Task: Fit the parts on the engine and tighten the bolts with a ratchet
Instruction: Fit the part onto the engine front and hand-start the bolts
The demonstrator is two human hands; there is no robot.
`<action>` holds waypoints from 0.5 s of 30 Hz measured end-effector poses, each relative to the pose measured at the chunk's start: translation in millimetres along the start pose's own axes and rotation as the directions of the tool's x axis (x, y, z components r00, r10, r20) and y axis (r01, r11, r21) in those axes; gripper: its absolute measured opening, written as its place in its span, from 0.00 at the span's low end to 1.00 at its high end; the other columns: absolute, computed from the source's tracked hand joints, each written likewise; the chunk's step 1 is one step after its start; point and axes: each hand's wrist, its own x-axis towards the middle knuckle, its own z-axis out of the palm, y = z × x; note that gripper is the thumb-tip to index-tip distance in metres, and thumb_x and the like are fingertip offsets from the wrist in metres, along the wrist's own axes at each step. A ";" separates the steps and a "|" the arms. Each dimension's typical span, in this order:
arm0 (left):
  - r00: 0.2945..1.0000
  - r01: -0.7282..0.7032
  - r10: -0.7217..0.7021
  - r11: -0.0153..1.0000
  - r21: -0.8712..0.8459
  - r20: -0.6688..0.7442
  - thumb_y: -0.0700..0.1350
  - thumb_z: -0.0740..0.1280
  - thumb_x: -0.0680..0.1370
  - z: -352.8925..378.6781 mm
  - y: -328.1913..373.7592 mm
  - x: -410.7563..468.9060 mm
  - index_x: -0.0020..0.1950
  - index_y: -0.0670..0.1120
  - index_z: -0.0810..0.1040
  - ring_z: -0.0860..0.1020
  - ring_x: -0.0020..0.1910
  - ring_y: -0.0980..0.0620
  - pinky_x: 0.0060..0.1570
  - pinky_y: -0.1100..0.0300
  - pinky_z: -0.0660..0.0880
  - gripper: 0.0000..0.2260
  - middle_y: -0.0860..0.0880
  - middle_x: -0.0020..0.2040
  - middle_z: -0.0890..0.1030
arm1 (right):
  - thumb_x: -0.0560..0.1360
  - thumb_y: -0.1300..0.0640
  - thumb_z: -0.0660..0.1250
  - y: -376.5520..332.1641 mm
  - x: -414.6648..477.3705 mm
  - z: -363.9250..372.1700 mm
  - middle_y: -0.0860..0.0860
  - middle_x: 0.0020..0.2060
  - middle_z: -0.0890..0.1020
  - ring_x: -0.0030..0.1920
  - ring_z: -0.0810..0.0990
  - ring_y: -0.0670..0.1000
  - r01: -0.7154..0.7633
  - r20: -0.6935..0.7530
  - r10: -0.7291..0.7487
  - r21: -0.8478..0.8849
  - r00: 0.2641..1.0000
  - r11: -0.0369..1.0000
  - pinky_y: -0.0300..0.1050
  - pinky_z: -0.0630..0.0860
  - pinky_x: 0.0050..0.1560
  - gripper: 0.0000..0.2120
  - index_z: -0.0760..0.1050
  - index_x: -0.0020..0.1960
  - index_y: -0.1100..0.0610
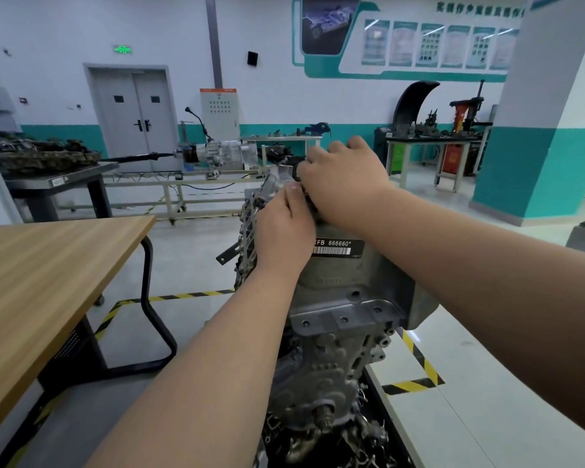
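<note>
Together, hands at engine top edge

This is a vehicle-mechanics training workshop. A bare engine stands upright in the foreground, inside a bay marked out with yellow-and-black tape on the pale floor. Behind it, a gearbox with a long drive shaft is mounted on a wheeled frame. A greasy engine part lies on a grey counter at the left, and a blue vise sits on a far counter. A red-and-black machine stands by the right wall. Teal display boards and a car picture hang above, like teaching posters. A control cabinet stands beside grey double doors under a green exit sign.
</note>
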 end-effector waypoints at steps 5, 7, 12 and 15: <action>1.000 0.019 -0.020 0.999 -0.025 -0.015 0.53 0.48 0.80 2.5 -2.6 1.0 0.33 0.55 0.68 0.74 0.37 0.45 0.36 0.54 0.67 0.18 0.55 0.30 0.73 | 0.81 0.59 0.56 -7.9 -0.7 3.7 0.54 0.55 0.78 0.58 0.75 0.60 -0.011 -0.038 0.009 -0.066 0.999 0.998 0.54 0.64 0.62 0.11 0.75 0.57 0.58; 1.000 0.013 -0.013 1.000 -0.019 -0.025 0.52 0.48 0.81 3.2 -3.0 1.4 0.32 0.56 0.67 0.71 0.33 0.49 0.35 0.56 0.63 0.18 0.55 0.29 0.72 | 0.81 0.59 0.56 -9.2 -5.0 6.1 0.55 0.54 0.78 0.58 0.75 0.60 -0.020 -0.049 0.016 -0.084 0.999 0.996 0.55 0.64 0.62 0.11 0.75 0.57 0.59; 0.999 0.001 -0.001 1.000 -0.005 -0.035 0.49 0.49 0.83 2.5 -3.9 1.0 0.32 0.56 0.66 0.69 0.30 0.59 0.32 0.58 0.62 0.19 0.55 0.28 0.71 | 0.81 0.58 0.55 -8.4 -1.0 2.9 0.55 0.56 0.77 0.59 0.75 0.60 -0.045 -0.023 0.043 -0.078 0.999 0.996 0.54 0.64 0.60 0.12 0.74 0.60 0.58; 0.999 -0.003 0.003 1.000 0.008 -0.042 0.49 0.49 0.83 2.8 -4.3 1.4 0.32 0.56 0.66 0.69 0.30 0.59 0.32 0.58 0.62 0.19 0.55 0.28 0.71 | 0.80 0.57 0.57 -8.7 4.2 1.0 0.54 0.55 0.77 0.59 0.75 0.59 -0.051 0.003 0.051 -0.053 0.999 0.997 0.53 0.64 0.59 0.11 0.74 0.59 0.57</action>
